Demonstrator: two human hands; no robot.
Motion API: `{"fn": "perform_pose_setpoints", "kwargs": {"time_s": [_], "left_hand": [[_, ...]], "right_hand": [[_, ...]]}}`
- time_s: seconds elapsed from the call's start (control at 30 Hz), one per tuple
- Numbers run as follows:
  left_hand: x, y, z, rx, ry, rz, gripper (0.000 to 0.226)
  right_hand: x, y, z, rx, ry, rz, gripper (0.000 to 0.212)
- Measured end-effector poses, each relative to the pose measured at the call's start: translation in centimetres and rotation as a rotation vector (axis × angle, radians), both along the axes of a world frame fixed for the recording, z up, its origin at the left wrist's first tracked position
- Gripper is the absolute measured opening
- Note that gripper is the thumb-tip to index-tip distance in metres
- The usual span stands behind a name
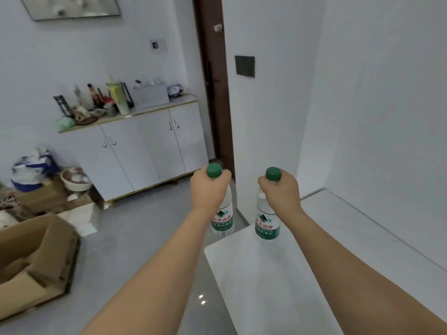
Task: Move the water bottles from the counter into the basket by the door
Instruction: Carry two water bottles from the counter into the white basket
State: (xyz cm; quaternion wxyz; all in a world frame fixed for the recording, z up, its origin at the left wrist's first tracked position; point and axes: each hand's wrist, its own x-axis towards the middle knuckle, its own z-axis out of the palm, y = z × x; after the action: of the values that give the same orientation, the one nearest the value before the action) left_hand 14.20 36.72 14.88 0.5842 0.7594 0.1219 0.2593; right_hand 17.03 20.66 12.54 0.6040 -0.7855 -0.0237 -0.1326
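The left hand (208,189) is closed around the neck of a clear plastic water bottle with a green screw cap and a green-and-red label (222,220), fingers wrapped just under the cap, which pokes out above the fist. The right hand (281,191) grips a second clear plastic bottle with the same green cap and label (266,226) in the same way, at the neck. Both bottles hang upright, side by side and apart from one another, with both bare forearms stretched forward.

The right-hand bottle is over the near corner of a glossy white counter (278,286); whether its base touches the surface or hovers just above it cannot be told. The left-hand bottle is at the counter's far left edge, its lower part seen against the grey tiled floor (145,238) beyond.

Behind the bottles a white wall corner (266,117) carries a dark square switch panel (244,66), and a dark brown door frame (212,81) stands just to its left. Further left, against the wall, is a white low cabinet with four doors (145,151), its top crowded with bottles, a white box and other blurred clutter. Open brown cardboard boxes (33,259) lie on the floor at the left, with a blue-and-white bag (31,168) and a round bowl (75,178) beyond them.
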Motion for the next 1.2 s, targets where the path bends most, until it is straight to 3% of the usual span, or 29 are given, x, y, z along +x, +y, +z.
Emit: {"fn": "perform_pose_setpoints", "kwargs": {"time_s": [0.2, 0.5, 0.83, 1.2], "left_hand": [[-3.7, 10.9, 3.6, 0.091, -0.021, 0.138, 0.024], [-6.1, 21.7, 6.1, 0.111, -0.023, 0.227, 0.023], [-6.9, 29.1, 7.2, 0.121, 0.010, 0.306, 0.036], [0.3, 33.5, 7.7, 0.055, 0.021, 0.357, 0.032]], "right_hand": [[-1.4, 11.2, 4.0, 0.011, -0.034, 0.186, 0.023], [-2.9, 21.9, 8.0, -0.042, -0.076, 0.284, 0.020], [-1.9, 29.0, 9.1, -0.036, -0.063, 0.337, 0.019], [5.0, 33.0, 9.1, 0.097, -0.066, 0.368, 0.016]]}}
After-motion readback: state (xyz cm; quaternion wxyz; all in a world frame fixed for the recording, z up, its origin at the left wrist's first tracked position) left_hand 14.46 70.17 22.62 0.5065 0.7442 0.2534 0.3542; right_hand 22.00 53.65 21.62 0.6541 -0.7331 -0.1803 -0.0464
